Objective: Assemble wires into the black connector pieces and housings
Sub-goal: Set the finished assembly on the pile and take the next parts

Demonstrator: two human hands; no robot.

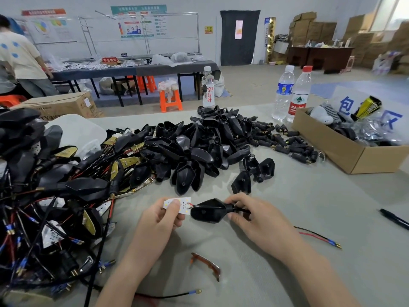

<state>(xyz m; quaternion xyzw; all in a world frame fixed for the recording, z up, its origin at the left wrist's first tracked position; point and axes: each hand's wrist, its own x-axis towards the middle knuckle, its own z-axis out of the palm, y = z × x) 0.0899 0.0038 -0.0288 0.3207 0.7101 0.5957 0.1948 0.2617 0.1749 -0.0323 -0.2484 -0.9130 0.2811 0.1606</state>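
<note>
Your left hand [163, 218] pinches a small white board [177, 206] between thumb and fingers, just above the surface [287, 196]; your right hand [254, 218] curls round the narrow stem of a black housing [209, 210], with a black wire [242, 210] running out of the stem under your fingers; short red and black leads [190, 204] join the board to the wide mouth of the housing, so board and housing sit close together between your hands. Behind them lies a heap of empty housings [194, 151]; to its right, small black connector pieces [283, 140] are scattered beside a cardboard box [345, 151]; to your left is a tangle of wired housings [55, 196]. A loose red and black wire [316, 235] lies near your right wrist; a curved orange strip [205, 263] lies between your forearms; a pen [394, 219] rests at the far right.
</note>
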